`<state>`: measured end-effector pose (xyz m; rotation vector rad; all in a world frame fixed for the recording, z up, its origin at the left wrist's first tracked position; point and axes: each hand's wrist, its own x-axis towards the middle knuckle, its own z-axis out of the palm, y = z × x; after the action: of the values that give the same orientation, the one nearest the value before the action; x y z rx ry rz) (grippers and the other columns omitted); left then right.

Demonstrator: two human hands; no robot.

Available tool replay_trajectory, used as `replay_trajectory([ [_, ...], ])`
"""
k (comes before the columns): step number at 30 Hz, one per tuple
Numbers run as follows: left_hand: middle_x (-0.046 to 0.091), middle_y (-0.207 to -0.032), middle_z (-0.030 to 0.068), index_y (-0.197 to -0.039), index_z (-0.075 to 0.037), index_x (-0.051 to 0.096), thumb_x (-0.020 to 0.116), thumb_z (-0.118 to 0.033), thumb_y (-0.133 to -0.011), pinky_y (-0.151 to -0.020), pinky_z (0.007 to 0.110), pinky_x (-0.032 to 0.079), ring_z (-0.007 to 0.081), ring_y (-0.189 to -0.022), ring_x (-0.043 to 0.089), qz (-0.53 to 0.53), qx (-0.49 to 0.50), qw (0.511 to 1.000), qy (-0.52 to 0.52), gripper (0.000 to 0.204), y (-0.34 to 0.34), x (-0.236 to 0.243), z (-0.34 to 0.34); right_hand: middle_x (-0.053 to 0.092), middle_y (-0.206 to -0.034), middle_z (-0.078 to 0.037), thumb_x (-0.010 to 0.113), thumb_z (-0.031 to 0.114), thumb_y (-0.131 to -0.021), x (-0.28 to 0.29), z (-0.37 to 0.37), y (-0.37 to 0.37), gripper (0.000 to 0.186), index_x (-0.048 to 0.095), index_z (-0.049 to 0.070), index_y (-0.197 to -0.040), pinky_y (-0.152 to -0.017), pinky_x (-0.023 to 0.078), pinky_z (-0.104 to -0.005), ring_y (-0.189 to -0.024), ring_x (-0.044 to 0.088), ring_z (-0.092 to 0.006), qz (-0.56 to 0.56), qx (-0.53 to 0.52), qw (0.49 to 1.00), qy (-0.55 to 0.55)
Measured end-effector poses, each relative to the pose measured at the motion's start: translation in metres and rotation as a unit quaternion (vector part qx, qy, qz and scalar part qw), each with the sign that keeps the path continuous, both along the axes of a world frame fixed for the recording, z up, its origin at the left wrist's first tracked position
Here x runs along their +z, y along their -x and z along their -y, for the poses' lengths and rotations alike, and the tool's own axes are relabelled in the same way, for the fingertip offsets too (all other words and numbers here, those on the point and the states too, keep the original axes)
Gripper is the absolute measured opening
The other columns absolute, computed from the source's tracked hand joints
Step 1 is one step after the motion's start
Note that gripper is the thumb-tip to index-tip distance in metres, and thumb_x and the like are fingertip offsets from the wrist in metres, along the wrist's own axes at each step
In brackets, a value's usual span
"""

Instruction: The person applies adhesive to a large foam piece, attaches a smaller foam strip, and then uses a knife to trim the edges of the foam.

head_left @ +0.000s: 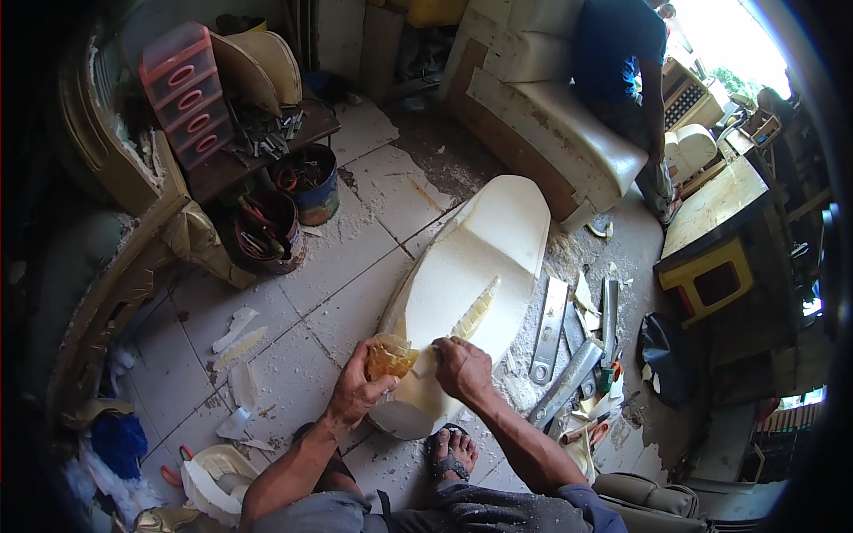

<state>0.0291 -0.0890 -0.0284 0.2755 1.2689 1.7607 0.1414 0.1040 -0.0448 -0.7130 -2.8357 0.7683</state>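
A long cream foam seat piece [498, 249] lies on the floor in front of me, with a pale ridged strip [474, 307] on its top. My left hand [366, 382] grips a cut clear container of amber, glue-like substance [395, 355] over the foam's near left part. Just right of it, my right hand [460, 369] has its fingers closed on a small pale applicator [426, 360], low over the foam's surface; its full shape is unclear.
Metal bars [551, 329], scraps and tools lie to the right. Buckets of tools [302, 182] and pink drawers [178, 98] stand back left, red-handled scissors [173, 475] at lower left. Another person [613, 62] is beside a cream upholstered seat [569, 133] at back right.
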Motion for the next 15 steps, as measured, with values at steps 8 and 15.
replay_trajectory([
  [8, 0.056, -0.123, 0.0071, -0.132, -0.005, 0.048, 0.066, -0.003, -0.078, -0.11, 0.035, 0.042, 0.0191, -0.117, 0.056, -0.016, 0.042, 0.999, -0.001, 0.058, 0.011, 0.006, 0.007, 0.073, -0.104, -0.016, 0.058, 0.02, -0.097, 0.025, 0.033, -0.009, 0.023, 0.074, 0.012, -0.111, -0.08, 0.057, -0.0478, -0.093, 0.071, -0.0386, 0.07, 0.058, 0.99, 0.11],
  [15, 0.055, -0.122, 0.0069, -0.133, -0.006, 0.047, 0.068, -0.006, -0.077, -0.111, 0.035, 0.04, 0.0188, -0.118, 0.055, -0.016, 0.038, 0.999, -0.002, 0.06, 0.008, 0.004, 0.011, 0.073, -0.091, -0.012, 0.059, 0.019, -0.098, 0.003, -0.041, -0.012, 0.019, 0.075, 0.012, -0.105, -0.069, 0.056, -0.0453, -0.078, 0.071, -0.0326, -0.034, -0.067, 0.995, -0.066],
])
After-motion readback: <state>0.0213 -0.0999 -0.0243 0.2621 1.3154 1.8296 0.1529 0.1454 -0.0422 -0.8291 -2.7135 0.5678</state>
